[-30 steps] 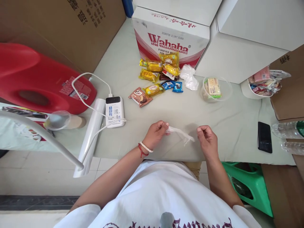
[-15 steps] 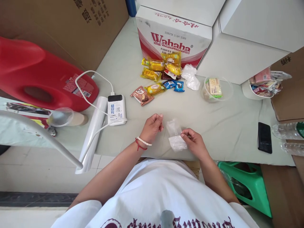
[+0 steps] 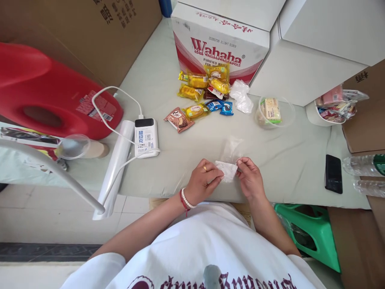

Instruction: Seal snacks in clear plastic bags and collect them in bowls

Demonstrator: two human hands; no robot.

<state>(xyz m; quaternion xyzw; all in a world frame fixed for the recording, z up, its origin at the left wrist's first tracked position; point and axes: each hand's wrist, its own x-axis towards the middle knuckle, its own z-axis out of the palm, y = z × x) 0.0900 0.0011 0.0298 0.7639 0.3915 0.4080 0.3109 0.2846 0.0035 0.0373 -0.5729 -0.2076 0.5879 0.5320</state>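
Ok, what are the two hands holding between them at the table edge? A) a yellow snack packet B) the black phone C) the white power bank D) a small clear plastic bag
D: the left hand and right hand pinch a small clear plastic bag at opposite ends.

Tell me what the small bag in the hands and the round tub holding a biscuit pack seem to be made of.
The small bag looks like thin clear plastic film: see-through, crinkled, whitish where folded. Both hands, left and right, pinch it. The round tub seems clear rigid plastic, glossy; the biscuit pack shows through its wall.
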